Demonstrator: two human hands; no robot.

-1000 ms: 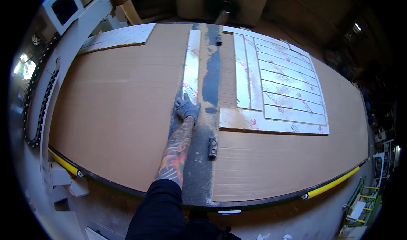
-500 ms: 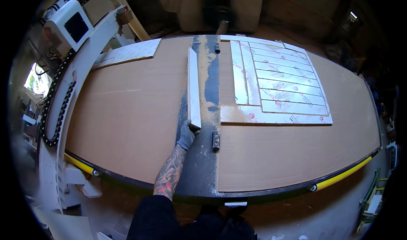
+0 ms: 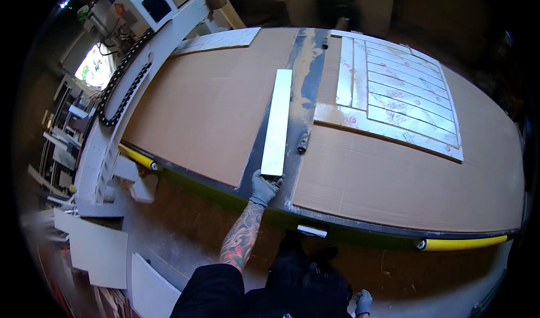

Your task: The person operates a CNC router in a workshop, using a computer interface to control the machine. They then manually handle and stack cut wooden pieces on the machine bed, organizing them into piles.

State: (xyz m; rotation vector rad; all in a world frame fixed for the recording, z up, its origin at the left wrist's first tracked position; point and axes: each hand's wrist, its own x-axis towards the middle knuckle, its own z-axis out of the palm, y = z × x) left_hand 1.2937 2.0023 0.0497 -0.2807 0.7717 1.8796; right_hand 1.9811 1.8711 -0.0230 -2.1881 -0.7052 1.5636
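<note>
A single head-worn fisheye view is provided, directed steeply downward and forward from above the near edge of a large worktable (image 3: 360, 188). The table is seen at arm's reach, and its straight edges are bent toward the picture's rim. The floor (image 3: 185, 233) beside the table is taken in at lower left, and a machine gantry (image 3: 140, 65) at upper left.
</note>
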